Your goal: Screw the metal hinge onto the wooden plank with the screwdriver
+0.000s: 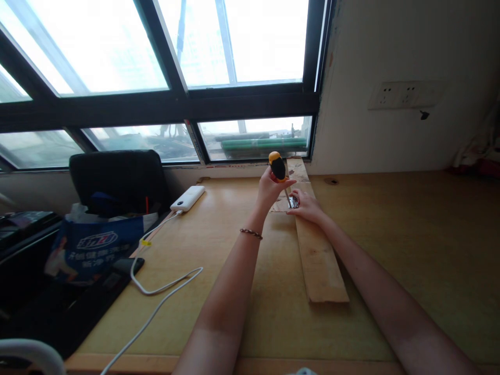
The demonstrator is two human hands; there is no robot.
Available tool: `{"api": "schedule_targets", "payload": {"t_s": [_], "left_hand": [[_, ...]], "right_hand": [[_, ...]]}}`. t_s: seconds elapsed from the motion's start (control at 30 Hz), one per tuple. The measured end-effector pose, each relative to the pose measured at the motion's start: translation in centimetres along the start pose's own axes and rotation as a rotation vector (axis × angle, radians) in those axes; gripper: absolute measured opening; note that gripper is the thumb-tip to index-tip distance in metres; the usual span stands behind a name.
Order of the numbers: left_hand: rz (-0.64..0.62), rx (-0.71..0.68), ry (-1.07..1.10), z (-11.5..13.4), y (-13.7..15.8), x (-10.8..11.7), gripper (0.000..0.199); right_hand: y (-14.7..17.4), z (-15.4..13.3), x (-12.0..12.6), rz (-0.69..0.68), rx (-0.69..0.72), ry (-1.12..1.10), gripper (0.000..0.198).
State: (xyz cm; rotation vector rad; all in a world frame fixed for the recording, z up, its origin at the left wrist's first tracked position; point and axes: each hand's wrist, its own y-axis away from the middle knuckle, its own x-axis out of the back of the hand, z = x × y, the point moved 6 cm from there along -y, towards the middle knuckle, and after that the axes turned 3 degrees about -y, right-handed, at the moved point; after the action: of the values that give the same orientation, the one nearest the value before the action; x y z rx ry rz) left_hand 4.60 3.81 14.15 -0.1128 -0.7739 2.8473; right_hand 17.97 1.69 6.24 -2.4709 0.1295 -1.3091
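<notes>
My left hand (269, 188) is closed around the lower end of a yellow and black screwdriver (277, 166). The tool stands nearly upright, its metal shaft pointing down at a small shiny metal piece (292, 202). Fingers of my right hand (307, 207) pinch that piece against a long wooden board (318, 255); its exact kind is too small to make out. The board lies flat on the table, running from near the window towards me. A short flat piece (277, 204) sticks out to the left beneath my hands.
A white power bank (188, 198) with a white cable (156, 291) lies on the left of the wooden table (410, 260). Beyond the left edge stand a black chair (117, 174) and a blue bag (94, 245). A wall socket (406, 95) is at right.
</notes>
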Motion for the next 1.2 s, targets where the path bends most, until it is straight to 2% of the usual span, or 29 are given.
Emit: {"api": "schedule_targets", "payload": {"t_s": [0.17,0.37,0.53,0.67,0.8,1.07,1.13,1.2], "left_hand": [[-0.011,0.006,0.072,0.1,-0.1,0.0,0.054],[-0.174,0.020,0.144,0.7,-0.1,-0.8,0.037],[-0.188,0.015,0.127,1.5,0.1,-0.7,0.021],[-0.279,0.035,0.132,2.0,0.5,-1.1,0.009],[-0.391,0.014,0.180,2.8,1.0,-1.7,0.011],[-0.600,0.060,0.159,3.8,2.3,-2.7,0.013],[-0.618,0.060,0.152,3.8,2.3,-2.6,0.016],[-0.569,0.052,0.139,3.6,2.0,-2.3,0.021]], "right_hand": [[0.0,0.0,0.0,0.006,-0.001,0.001,0.075],[0.0,-0.1,0.0,0.013,0.018,0.007,0.074],[0.0,0.1,-0.1,0.000,0.001,0.022,0.075],[-0.1,0.2,-0.1,-0.015,-0.015,0.042,0.073],[-0.3,0.4,-0.2,-0.023,-0.021,0.053,0.074],[-0.5,0.8,-0.5,-0.030,-0.021,0.094,0.073],[-0.4,0.7,-0.5,-0.016,-0.023,0.074,0.075],[-0.3,0.6,-0.4,-0.005,-0.016,0.042,0.077]]}}
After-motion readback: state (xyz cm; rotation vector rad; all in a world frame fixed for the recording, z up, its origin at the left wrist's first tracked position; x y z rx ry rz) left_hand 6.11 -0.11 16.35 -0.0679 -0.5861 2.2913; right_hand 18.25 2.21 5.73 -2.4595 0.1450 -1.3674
